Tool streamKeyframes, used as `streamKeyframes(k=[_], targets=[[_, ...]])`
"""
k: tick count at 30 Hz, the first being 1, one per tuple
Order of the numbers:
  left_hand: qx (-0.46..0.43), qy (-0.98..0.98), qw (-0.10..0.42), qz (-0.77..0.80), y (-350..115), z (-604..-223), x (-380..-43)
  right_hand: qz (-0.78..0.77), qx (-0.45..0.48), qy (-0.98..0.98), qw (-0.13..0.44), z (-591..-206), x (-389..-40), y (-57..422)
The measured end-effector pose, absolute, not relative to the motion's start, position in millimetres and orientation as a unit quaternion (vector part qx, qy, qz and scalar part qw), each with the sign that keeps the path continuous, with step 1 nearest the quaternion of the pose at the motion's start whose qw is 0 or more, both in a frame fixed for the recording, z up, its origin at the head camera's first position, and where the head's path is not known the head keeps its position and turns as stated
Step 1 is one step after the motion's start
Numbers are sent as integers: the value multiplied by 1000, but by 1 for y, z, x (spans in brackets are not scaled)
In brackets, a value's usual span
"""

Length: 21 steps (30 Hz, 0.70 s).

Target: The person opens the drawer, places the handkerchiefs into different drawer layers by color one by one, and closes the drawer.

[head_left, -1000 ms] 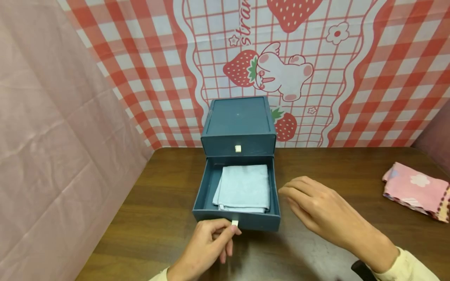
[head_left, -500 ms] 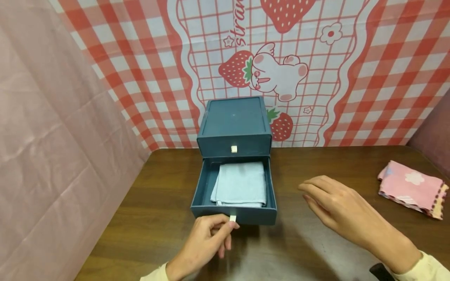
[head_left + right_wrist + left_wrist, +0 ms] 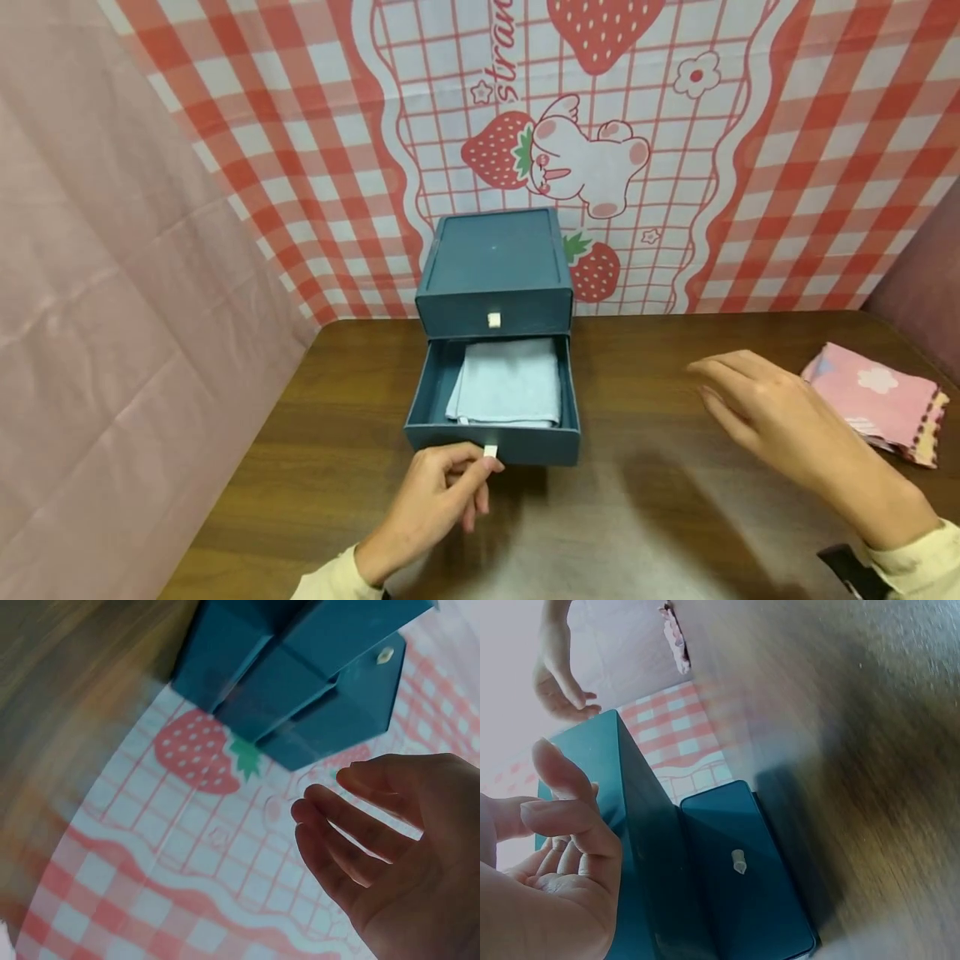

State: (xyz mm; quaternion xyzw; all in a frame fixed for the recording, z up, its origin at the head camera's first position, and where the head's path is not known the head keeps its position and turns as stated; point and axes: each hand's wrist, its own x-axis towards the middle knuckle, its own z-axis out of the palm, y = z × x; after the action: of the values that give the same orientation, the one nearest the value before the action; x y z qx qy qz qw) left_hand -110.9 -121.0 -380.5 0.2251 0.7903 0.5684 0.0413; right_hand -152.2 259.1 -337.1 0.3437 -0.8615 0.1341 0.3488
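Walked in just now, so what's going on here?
A person's left hand holds the white pull tab of the lower drawer, which is partly open with a folded pale blue cloth inside. The upper drawer is shut. The right hand, holding nothing, hovers above the tabletop; a folded pink patterned cloth lies to its right.

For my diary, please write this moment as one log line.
left grip: pinches pull tab | open drawer: holds folded pale-blue towel | right grip: above table, empty

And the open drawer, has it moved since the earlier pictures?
Yes. Judged against the closed drawer above it in the head view, the open drawer has slid inward, its front now nearer.
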Motion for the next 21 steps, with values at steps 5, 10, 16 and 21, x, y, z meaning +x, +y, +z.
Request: streamKeyframes(k=[5,10,16,21], targets=[[217,796,43,563,-122,-382,-117,134,305,-884,328,-346,-160,279],[205,803,43,558,-122,-385,-124,122,259,-913,291,-358,-167,302],[198,810,45,550,-117,-376,-129,108,236,-929,265,-373,-180,336],[207,811,30,546,-111,-358,-127,98,214,-941,243,-385,-189,361]])
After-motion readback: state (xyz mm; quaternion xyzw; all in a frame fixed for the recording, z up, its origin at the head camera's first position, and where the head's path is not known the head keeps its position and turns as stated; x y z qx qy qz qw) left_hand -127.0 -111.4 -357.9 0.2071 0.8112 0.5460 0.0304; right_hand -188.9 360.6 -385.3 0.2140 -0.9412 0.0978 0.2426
